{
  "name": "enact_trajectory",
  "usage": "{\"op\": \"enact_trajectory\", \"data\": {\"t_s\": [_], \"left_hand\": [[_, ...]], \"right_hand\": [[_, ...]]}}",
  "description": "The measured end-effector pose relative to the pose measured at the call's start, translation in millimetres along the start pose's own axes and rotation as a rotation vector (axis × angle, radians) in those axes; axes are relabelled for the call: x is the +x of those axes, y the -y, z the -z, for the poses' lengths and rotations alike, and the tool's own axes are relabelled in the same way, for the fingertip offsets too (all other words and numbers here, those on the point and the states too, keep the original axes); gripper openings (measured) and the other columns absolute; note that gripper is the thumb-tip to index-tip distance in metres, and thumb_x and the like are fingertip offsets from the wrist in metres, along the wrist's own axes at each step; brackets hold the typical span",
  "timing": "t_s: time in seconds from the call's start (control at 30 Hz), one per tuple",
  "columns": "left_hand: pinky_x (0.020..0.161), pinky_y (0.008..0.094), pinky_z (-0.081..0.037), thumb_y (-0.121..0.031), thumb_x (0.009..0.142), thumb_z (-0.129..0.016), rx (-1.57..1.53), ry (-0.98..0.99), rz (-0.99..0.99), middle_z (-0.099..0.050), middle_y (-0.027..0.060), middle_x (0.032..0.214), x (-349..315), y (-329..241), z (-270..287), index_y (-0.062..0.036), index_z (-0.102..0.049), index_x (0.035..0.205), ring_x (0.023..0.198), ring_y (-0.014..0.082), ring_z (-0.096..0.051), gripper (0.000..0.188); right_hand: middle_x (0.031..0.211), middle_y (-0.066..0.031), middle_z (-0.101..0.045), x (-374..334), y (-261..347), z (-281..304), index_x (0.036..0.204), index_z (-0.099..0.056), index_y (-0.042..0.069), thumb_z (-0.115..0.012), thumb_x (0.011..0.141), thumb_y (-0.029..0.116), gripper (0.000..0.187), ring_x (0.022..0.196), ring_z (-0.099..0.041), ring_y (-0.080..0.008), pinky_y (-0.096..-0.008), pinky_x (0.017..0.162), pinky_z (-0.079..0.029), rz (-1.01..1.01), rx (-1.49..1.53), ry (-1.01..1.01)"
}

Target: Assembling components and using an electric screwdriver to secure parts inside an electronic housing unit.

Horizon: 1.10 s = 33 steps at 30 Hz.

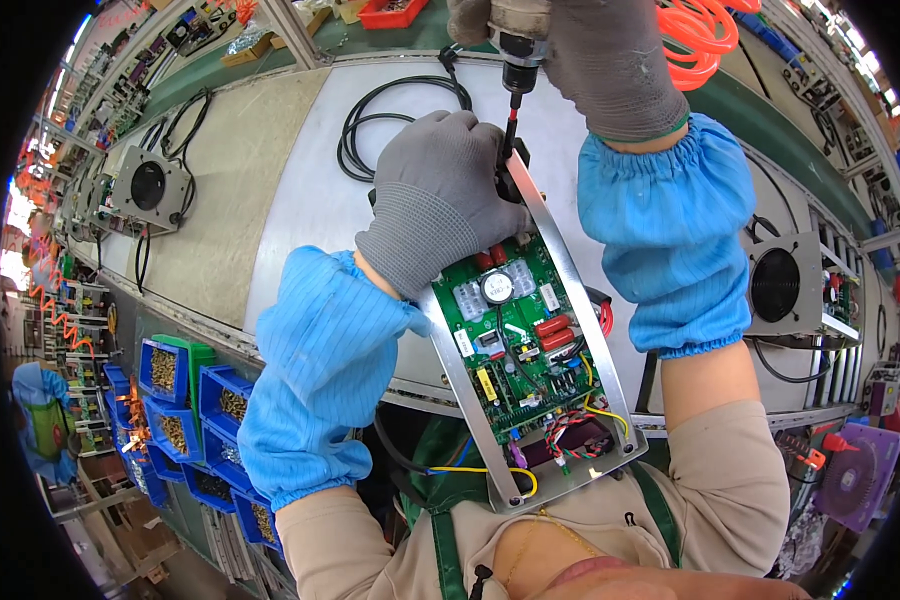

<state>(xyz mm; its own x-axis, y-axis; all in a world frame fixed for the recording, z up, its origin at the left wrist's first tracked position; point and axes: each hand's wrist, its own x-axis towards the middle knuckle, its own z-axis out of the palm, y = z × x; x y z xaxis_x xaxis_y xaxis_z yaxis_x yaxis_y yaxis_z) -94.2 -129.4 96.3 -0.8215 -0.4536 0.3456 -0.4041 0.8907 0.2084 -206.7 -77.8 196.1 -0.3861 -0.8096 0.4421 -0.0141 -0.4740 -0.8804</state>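
Observation:
A metal chassis (567,260) with a green circuit board (515,325) leans close to my body, its near end tipped toward my chest. My left hand (435,195), in a grey glove, is closed over its far end; the fingertips are partly hidden. A power screwdriver (520,75) points down, gripped by my gloved right hand (610,75), only partly in view at the top. Its thin bit reaches the far corner of the chassis, beside my left fingers. The screw end itself is hard to make out. Red parts, wires and a round white-topped component sit on the board.
A black power cable (355,130) lies coiled on the pale worktable (290,200). Fan-fitted units (148,185) stand left, another (782,285) right. Blue bins (170,430) of small metal parts hang at the left below the table edge. An orange coiled hose (695,50) hangs top right.

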Motion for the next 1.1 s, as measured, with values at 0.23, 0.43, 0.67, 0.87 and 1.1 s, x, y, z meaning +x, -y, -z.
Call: {"op": "enact_trajectory", "data": {"t_s": [0.23,0.43,0.67,0.87,1.1], "left_hand": [[0.072,0.0331,-0.052,-0.045,0.059,-0.08,0.015,0.094,0.041,-0.06,0.0048,0.081,2,-2,4,-0.0079,-0.072,0.087,0.084,0.0187,-0.059,0.047],[0.078,0.0375,-0.049,-0.037,0.06,-0.079,-0.024,0.022,-0.085,-0.064,0.0119,0.089,-6,5,3,-0.005,-0.068,0.102,0.086,0.0283,-0.061,0.054],[0.089,0.0401,-0.048,-0.03,0.079,-0.07,-0.292,-0.29,0.082,-0.064,0.0177,0.108,-39,21,-3,0.0016,-0.057,0.122,0.104,0.0313,-0.06,0.056],[0.086,0.0285,-0.049,-0.012,0.086,-0.066,-0.826,-0.577,0.447,-0.066,0.0116,0.107,-127,62,17,0.0045,-0.058,0.12,0.095,0.0158,-0.062,0.039],[0.071,0.0217,-0.045,-0.009,0.089,-0.064,-0.658,-0.922,0.899,-0.064,0.002,0.086,-295,82,59,0.0029,-0.067,0.099,0.077,0.0078,-0.056,0.016]], "right_hand": [[0.07,-0.005,-0.061,3,-5,7,0.088,-0.064,0.001,-0.069,0.079,0.021,0.023,0.059,-0.058,-0.0122,-0.0253,0.053,-0.046,0.125,0.048,0.143],[0.069,-0.0047,-0.06,1,2,2,0.088,-0.063,0.001,-0.067,0.08,0.021,0.022,0.059,-0.058,-0.012,-0.0252,0.052,-0.046,0.029,-0.066,0.05],[0.074,-0.0053,-0.061,9,-13,11,0.095,-0.062,0.001,-0.067,0.081,0.021,0.026,0.058,-0.059,-0.013,-0.0253,0.052,-0.047,0.093,0.008,0.089],[0.078,-0.005,-0.06,23,-51,26,0.095,-0.061,0.001,-0.06,0.086,0.042,0.042,0.063,-0.059,-0.013,-0.024,0.05,-0.046,0.284,0.006,0.284],[0.095,-0.0116,-0.064,14,-33,37,0.107,-0.06,-0.008,-0.058,0.088,0.029,0.041,0.071,-0.061,-0.0191,-0.0323,0.059,-0.052,0.266,-0.424,-0.102]]}}
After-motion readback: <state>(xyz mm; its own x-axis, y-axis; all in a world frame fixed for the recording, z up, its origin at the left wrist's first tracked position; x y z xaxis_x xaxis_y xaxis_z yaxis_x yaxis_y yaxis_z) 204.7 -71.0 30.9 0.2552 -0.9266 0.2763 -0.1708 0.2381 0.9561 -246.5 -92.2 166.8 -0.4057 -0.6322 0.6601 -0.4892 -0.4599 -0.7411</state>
